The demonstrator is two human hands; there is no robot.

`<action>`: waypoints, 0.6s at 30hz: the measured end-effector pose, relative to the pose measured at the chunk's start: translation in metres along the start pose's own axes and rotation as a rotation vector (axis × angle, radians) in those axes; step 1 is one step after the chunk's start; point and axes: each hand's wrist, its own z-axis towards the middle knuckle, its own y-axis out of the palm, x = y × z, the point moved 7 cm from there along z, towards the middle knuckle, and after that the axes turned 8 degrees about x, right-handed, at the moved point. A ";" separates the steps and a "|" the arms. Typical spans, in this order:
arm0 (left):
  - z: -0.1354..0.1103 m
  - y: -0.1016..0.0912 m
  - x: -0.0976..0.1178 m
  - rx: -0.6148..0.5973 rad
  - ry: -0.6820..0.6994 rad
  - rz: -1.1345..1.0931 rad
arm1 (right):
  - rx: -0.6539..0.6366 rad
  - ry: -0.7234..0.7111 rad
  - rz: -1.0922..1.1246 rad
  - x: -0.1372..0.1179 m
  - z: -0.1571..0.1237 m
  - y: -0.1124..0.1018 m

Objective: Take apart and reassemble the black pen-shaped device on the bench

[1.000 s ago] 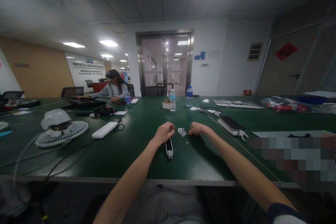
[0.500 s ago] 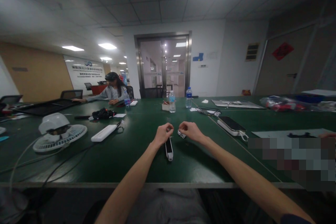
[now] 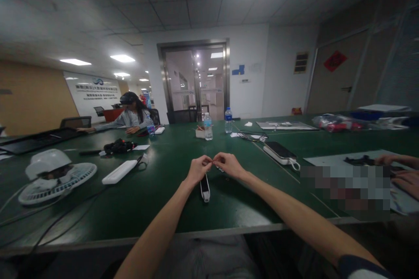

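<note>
My left hand (image 3: 198, 168) is closed in a pinch above the far end of a slim white device with a dark top (image 3: 204, 188), which lies lengthwise on the green table (image 3: 157, 209). Opposite it, my right hand (image 3: 231, 165) is pinched too, and the fingertips of both hands meet. Whatever sits between them is too small to make out. Partly hidden under my right hand lies a small silvery, patterned piece (image 3: 220, 168).
Two water bottles (image 3: 208, 127) and a small box (image 3: 200, 132) stand ahead. On the left are a white fan (image 3: 59, 178) and a white power strip (image 3: 119, 171). To the right lie a phone (image 3: 280, 150) and a board (image 3: 322, 162), where another person's hands (image 3: 404, 176) work.
My right hand has moved left to my left hand, so their fingertips now meet. The view has turned slightly right, and another person's hands show more at the right.
</note>
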 end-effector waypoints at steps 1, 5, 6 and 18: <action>0.000 -0.001 0.002 0.005 -0.002 -0.001 | 0.002 0.005 0.003 0.000 0.000 0.000; 0.000 -0.003 0.006 0.016 -0.016 -0.025 | 0.018 0.038 0.011 0.000 0.000 -0.001; 0.000 -0.003 0.006 0.017 -0.016 -0.032 | 0.026 0.051 0.019 0.001 0.000 -0.002; 0.002 -0.001 0.007 0.011 0.081 -0.016 | 0.042 0.154 0.257 0.024 0.001 0.006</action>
